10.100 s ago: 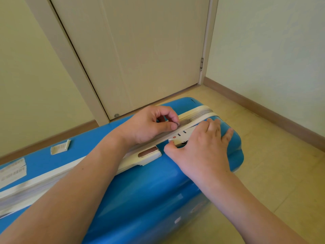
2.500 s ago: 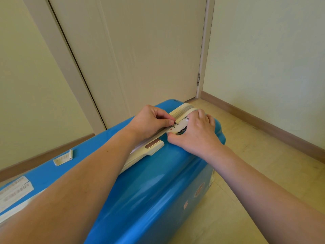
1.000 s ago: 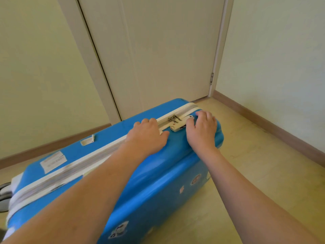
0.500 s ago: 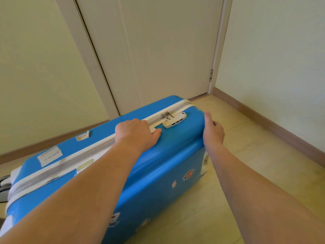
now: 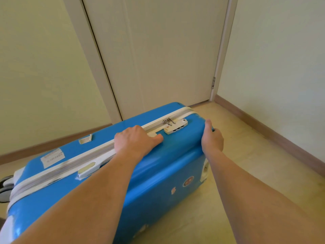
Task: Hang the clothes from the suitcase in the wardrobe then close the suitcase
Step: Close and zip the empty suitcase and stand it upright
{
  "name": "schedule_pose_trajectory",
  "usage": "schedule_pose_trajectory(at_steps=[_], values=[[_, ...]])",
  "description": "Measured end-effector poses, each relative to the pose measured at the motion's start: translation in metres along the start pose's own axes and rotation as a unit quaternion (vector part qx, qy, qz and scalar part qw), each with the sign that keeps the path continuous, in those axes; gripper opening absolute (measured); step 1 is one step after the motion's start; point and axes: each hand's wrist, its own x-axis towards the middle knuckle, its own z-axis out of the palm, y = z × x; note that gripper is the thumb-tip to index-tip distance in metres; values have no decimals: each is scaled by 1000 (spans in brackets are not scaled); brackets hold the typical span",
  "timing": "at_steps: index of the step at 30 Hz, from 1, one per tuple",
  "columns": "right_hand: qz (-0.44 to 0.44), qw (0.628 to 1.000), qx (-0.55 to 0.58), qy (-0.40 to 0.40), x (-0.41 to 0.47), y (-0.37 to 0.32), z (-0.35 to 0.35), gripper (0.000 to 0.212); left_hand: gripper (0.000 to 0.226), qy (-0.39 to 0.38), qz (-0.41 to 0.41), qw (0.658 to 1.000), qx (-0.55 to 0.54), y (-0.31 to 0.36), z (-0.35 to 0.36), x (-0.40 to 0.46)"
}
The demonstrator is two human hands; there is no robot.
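Head view. A blue suitcase stands on its long edge on the pale floor, zipped shut, in front of a closed door. The left hand lies over the white side handle on the upper face, its fingers curled round the handle's far end, thumb flat on the shell. The right hand grips the suitcase's right end, thumb on the near edge, fingers wrapped out of sight behind. A white combination lock with two zipper pulls sits between the hands. Paper labels cling at left; a wheel shows at far left.
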Motion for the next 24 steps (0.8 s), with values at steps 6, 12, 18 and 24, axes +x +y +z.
schedule_pose_trajectory(at_steps=[6,12,18,24], values=[[0,1000,-12,-13,4,-2,-4,59,59,2,-2,1000,18,1,0,-3],[-16,1000,-23,-6,4,-8,-16,52,58,5,-8,1000,9,3,-8,-7],[-56,998,-8,28,1,-29,-36,47,58,18,-9,1000,-23,10,-21,-11],[-129,988,-25,77,4,-71,-72,37,59,41,-7,997,-62,33,-40,-16]])
